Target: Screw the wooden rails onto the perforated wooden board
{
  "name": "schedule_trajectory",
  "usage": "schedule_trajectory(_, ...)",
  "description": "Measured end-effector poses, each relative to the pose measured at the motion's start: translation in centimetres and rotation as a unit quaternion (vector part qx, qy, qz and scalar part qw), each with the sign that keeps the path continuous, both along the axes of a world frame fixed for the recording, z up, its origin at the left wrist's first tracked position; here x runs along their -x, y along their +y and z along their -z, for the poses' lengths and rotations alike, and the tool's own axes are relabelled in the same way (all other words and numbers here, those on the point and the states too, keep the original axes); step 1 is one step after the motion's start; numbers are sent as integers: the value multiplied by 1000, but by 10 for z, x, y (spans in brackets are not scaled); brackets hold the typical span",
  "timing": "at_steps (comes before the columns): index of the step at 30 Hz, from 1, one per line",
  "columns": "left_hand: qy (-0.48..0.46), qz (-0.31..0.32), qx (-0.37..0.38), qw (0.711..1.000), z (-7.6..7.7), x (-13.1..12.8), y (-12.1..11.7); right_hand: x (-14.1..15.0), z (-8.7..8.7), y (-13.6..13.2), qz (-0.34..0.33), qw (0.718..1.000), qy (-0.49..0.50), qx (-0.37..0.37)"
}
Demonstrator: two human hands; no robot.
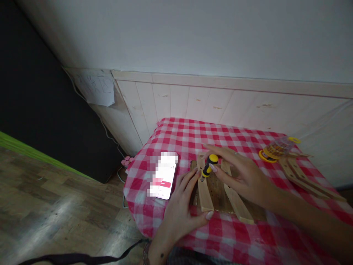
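A short black-and-yellow screwdriver [211, 163] leans slightly, its lower end at a hole in a shaped wooden slat [204, 197]. My right hand [239, 171] is around its handle, thumb against the near side and the other fingers reaching behind. With fingers along the left edge and thumb at the near end, my left hand [182, 206] grips that slat. Its fingertips lie close to the screwdriver's lower end. A second wooden slat [238, 204] lies to the right, partly under my right hand. Both slats rest on a brown board [217, 191] dotted with small holes.
Left of the board lies a phone [165, 180] with a lit screen. At the right are more wooden slats [299, 173] and a clear container [278, 149] with yellow ends. A red-and-white checked tablecloth [187, 132] covers the table, which stands by a panelled wall [179, 99].
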State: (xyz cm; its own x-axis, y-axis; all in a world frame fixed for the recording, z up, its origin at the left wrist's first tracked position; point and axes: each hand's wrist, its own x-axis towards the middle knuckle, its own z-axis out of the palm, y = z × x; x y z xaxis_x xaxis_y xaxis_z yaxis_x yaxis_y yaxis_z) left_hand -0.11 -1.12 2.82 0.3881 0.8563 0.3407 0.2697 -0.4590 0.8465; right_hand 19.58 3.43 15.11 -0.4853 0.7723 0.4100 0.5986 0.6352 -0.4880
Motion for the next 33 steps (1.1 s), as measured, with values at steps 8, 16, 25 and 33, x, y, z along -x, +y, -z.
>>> schedule_trajectory(8, 7, -3, 6, 1000, 0, 1, 0, -9, 6, 1, 26, 994, 105, -4)
schedule_trajectory(16, 6, -2, 10, 1000, 0, 1, -1, -12, 5, 4, -5, 994, 98, -41)
schedule_trajectory(25, 12, -1, 9, 1000, -2, 1, 0, 3, 14, 1, -30, 993, 110, -6)
schedule_trajectory(33, 15, -6, 4, 1000, 0, 1, -2, 0, 5, 12, -111, 983, -141, -30)
